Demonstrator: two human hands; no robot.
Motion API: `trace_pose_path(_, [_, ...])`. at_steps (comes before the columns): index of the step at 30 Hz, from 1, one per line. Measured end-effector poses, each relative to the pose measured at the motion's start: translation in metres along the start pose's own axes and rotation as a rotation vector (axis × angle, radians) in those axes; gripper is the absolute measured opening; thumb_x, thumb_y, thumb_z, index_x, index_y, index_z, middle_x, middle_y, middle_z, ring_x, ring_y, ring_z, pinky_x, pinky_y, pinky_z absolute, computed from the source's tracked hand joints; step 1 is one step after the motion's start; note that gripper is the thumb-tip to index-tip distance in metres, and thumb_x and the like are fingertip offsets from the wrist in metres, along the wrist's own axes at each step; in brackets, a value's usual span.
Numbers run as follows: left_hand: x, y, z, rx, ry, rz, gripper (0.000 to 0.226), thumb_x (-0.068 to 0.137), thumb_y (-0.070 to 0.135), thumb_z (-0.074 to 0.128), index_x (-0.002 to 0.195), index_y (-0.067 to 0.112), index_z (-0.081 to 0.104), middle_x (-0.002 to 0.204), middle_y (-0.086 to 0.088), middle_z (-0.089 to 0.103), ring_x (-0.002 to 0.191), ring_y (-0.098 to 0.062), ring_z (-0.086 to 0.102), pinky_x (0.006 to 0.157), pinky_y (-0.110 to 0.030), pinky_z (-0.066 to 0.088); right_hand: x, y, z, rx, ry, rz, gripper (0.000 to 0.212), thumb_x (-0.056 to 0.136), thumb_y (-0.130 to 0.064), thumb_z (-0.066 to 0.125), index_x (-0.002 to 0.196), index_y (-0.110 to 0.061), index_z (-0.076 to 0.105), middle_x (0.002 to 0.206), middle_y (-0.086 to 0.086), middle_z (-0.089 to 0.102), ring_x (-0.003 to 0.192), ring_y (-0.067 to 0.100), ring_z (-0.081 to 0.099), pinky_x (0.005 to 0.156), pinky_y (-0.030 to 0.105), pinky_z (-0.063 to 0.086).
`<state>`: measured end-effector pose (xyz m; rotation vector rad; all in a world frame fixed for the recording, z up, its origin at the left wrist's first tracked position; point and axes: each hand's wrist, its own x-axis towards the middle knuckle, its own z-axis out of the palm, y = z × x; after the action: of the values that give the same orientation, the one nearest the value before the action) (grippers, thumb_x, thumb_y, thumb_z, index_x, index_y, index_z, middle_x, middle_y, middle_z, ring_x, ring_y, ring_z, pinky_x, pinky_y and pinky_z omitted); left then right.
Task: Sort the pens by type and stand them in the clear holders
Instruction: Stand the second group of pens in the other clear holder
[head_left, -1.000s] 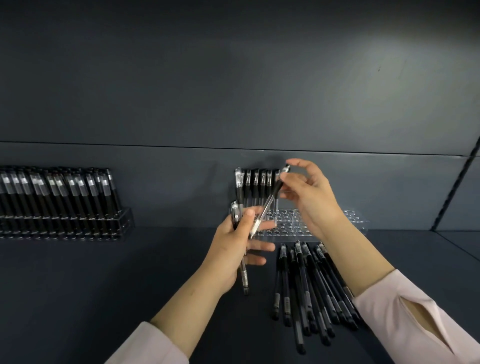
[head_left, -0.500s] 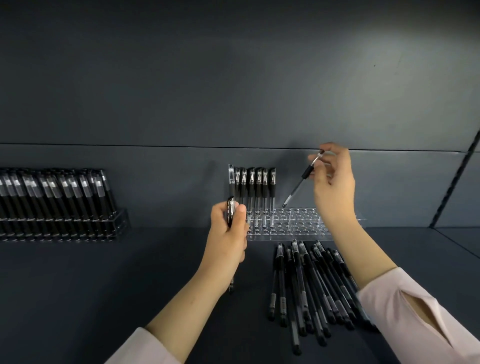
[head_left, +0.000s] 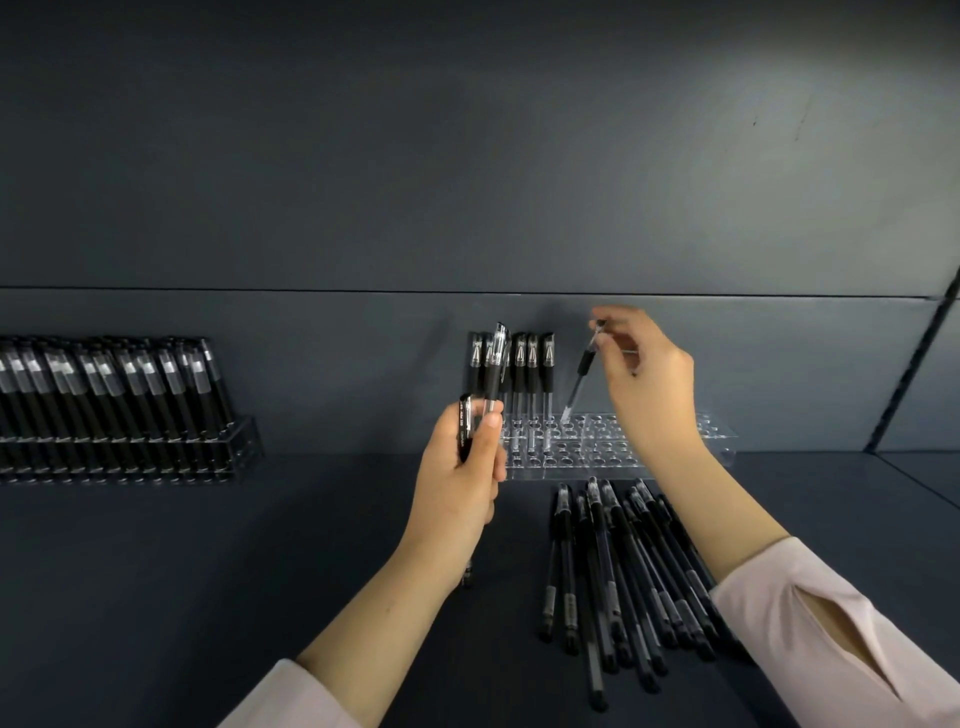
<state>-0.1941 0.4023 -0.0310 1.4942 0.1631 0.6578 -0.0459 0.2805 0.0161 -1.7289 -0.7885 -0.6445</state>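
A clear holder (head_left: 670, 449) with many round holes stands at the back of the dark shelf. Several black pens (head_left: 532, 364) stand upright in its left end. My right hand (head_left: 647, 379) pinches one black-grip pen (head_left: 582, 371) by its top, tilted, with its tip at a hole just right of the standing pens. My left hand (head_left: 462, 488) is closed around two pens (head_left: 485, 395), one with a clear cap pointing up. A pile of loose black pens (head_left: 618, 571) lies on the shelf in front of the holder.
At the far left stands a second clear holder (head_left: 244, 441) filled with several capped black pens (head_left: 104, 384). A dark back wall rises behind both holders. A slanted shelf bracket (head_left: 914, 369) runs down at the right edge.
My right hand has carried its pen from my left hand up and right, then lowered its tip to the holder. My left hand has risen slightly with its pens.
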Motion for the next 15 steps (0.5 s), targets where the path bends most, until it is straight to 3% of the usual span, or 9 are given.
trace_pose_path(4, [0.001, 0.000, 0.001, -0.010, 0.013, -0.028, 0.014, 0.100, 0.038, 0.051, 0.099, 0.027, 0.059, 0.062, 0.006, 0.051, 0.042, -0.005, 0.032, 0.038, -0.019, 0.027, -0.001, 0.004, 0.005, -0.152, -0.093, -0.086, 0.035, 0.096, -0.002, 0.052, 0.128, -0.011, 0.062, 0.110, 0.005, 0.060, 0.089, 0.010, 0.056, 0.084, 0.004, 0.038])
trace_pose_path(9, [0.002, 0.001, 0.003, -0.059, 0.028, -0.084, 0.016, 0.101, 0.034, 0.050, 0.097, 0.019, 0.054, 0.060, 0.006, 0.051, 0.037, -0.003, 0.031, 0.035, -0.018, 0.023, -0.001, 0.010, 0.008, -0.212, -0.199, -0.074, 0.049, 0.096, 0.002, 0.047, 0.142, -0.017, 0.046, 0.105, 0.003, 0.043, 0.084, 0.014, 0.046, 0.080, -0.005, 0.027])
trace_pose_path(13, [0.001, 0.003, 0.003, -0.101, 0.010, -0.088, 0.014, 0.100, 0.033, 0.051, 0.098, 0.021, 0.056, 0.061, 0.005, 0.053, 0.040, -0.005, 0.031, 0.036, -0.019, 0.022, -0.001, 0.015, 0.008, -0.284, -0.307, -0.029, 0.049, 0.098, -0.006, 0.046, 0.144, -0.023, 0.042, 0.108, 0.004, 0.039, 0.099, 0.026, 0.048, 0.096, 0.023, 0.037])
trace_pose_path(15, [0.001, 0.003, 0.002, -0.102, 0.004, -0.076, 0.012, 0.099, 0.035, 0.052, 0.099, 0.026, 0.060, 0.062, 0.005, 0.056, 0.042, -0.007, 0.034, 0.037, -0.020, 0.022, -0.004, 0.014, 0.008, -0.293, -0.347, -0.024, 0.050, 0.099, -0.008, 0.046, 0.146, -0.025, 0.038, 0.109, 0.004, 0.039, 0.102, 0.027, 0.048, 0.098, 0.028, 0.038])
